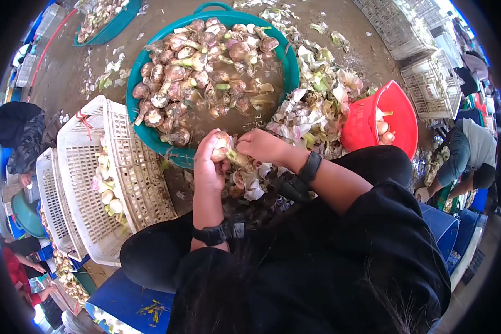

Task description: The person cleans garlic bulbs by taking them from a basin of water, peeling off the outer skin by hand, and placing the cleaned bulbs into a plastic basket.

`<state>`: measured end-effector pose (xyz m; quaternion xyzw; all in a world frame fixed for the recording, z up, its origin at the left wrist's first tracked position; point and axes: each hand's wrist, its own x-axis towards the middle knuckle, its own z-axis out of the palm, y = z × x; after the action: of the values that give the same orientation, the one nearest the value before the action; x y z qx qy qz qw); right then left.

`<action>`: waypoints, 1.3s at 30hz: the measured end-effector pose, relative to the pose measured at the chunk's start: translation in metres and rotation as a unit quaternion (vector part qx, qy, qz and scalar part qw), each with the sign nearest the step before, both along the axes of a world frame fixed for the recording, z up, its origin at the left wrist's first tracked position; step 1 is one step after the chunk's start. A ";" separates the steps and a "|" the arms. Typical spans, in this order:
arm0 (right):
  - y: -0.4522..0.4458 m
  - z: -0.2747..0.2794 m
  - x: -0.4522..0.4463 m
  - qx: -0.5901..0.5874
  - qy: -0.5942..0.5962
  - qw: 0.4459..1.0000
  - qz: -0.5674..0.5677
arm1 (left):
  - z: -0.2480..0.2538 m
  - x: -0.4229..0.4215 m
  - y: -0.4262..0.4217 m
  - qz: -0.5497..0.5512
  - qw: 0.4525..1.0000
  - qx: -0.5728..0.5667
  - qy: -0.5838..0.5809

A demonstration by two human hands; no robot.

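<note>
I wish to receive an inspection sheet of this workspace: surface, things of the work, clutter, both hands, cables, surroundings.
Surface: brown floor, scattered with peelings.
Work things: teal tub with dirty bulbs and murky water; one bulb in hand; red bucket at right with a few bulbs; white crate at left, also with bulbs.
Clutter: heap of peelings between tub and bucket.
Hands: left hand holds the bulb; right hand has its fingers close against it, exact contact unclear.
Cables: red line at upper left; cable or hose, cannot tell.
Surroundings: stacked crates at upper right; another person bending at right.
</note>
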<state>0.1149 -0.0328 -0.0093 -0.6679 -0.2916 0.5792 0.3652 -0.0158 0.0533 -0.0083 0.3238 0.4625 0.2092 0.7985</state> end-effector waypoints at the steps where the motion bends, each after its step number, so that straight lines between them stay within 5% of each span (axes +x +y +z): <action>1: -0.001 0.005 0.000 0.002 0.000 1.000 -0.001 | 0.002 0.000 0.001 0.013 0.998 -0.055 -0.041; 4: -0.007 0.013 -0.002 0.068 -0.055 0.996 -0.017 | 0.010 0.001 0.002 -0.015 0.998 -0.021 -0.051; 6: -0.010 0.004 -0.005 0.239 -0.334 0.906 0.101 | 0.010 0.001 0.001 -0.043 0.998 0.017 -0.048; 10: -0.012 0.007 -0.007 0.131 -0.333 0.930 0.080 | 0.007 0.000 -0.004 -0.064 0.994 0.008 -0.083; 12: -0.014 0.000 -0.004 -0.003 0.078 0.995 -0.057 | 0.010 -0.003 -0.005 -0.058 0.992 0.001 -0.115; 13: -0.017 0.005 -0.005 -0.001 0.078 0.995 -0.058 | 0.012 -0.004 -0.004 -0.049 0.988 -0.007 -0.146; 15: -0.025 0.023 -0.013 0.000 0.298 0.940 -0.164 | 0.009 -0.008 0.006 -0.056 0.985 0.044 -0.159; 16: -0.027 0.026 -0.015 0.009 0.128 0.987 -0.093 | 0.012 -0.011 0.015 -0.119 0.981 0.008 -0.153; 17: -0.028 0.021 -0.016 0.011 0.129 0.987 -0.094 | 0.015 -0.012 0.019 -0.182 0.972 -0.028 -0.147; 18: -0.029 0.012 -0.018 0.157 -0.146 0.976 -0.044 | 0.017 -0.014 0.016 -0.243 0.967 0.047 0.055; 19: -0.031 0.007 -0.020 0.287 -0.406 0.867 0.010 | 0.011 -0.014 0.012 -0.318 0.937 0.109 0.098; 21: -0.028 0.013 -0.012 0.280 -0.419 0.863 0.016 | 0.019 -0.012 0.000 -0.321 0.939 0.068 0.101; 23: -0.022 0.000 -0.003 0.029 -0.185 0.981 -0.056 | 0.048 -0.007 -0.032 -0.340 0.808 0.455 0.155; 24: -0.024 0.003 0.003 -0.014 0.022 0.991 -0.131 | 0.065 0.000 -0.038 -0.364 0.734 0.556 0.140; 25: -0.026 0.002 0.008 -0.014 0.022 0.991 -0.132 | 0.062 -0.002 -0.037 -0.365 0.734 0.556 0.139; 27: -0.026 -0.003 0.015 -0.047 0.033 0.992 -0.111 | 0.045 -0.010 -0.028 -0.377 0.531 0.746 0.141; 28: -0.028 -0.005 0.008 0.012 0.190 0.964 -0.185 | 0.033 -0.012 -0.025 -0.333 0.618 0.705 0.100; 29: -0.031 0.004 0.002 0.011 0.191 0.964 -0.187 | 0.023 -0.011 -0.024 -0.335 0.618 0.704 0.100; 31: -0.033 0.029 -0.003 0.122 0.338 0.887 -0.290 | 0.009 -0.006 -0.021 -0.172 0.837 0.519 0.010; 32: -0.039 0.042 -0.003 0.145 0.355 0.882 -0.273 | 0.009 -0.004 -0.022 -0.062 0.945 0.319 -0.038; 33: -0.049 0.047 -0.007 0.145 0.357 0.882 -0.271 | 0.008 -0.008 -0.023 0.063 0.992 0.059 -0.090; 35: -0.067 0.055 -0.013 0.288 0.176 0.940 -0.054 | -0.009 -0.016 -0.005 0.123 0.967 -0.172 -0.140; 36: -0.073 0.062 -0.010 0.312 -0.010 0.950 0.014 | -0.013 -0.020 -0.002 0.113 0.972 -0.147 -0.146; 38: -0.095 0.041 0.003 0.273 -0.024 0.959 -0.065 | -0.005 -0.024 0.003 0.077 0.963 -0.163 -0.198; 39: -0.107 0.033 0.031 0.351 -0.398 0.847 0.017 | -0.001 -0.027 0.005 0.038 0.952 -0.178 -0.248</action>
<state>0.1460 -0.1396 0.0236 -0.6633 -0.6072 0.1291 0.4179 -0.0427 0.0584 -0.0091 0.0967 0.2916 0.2279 0.9239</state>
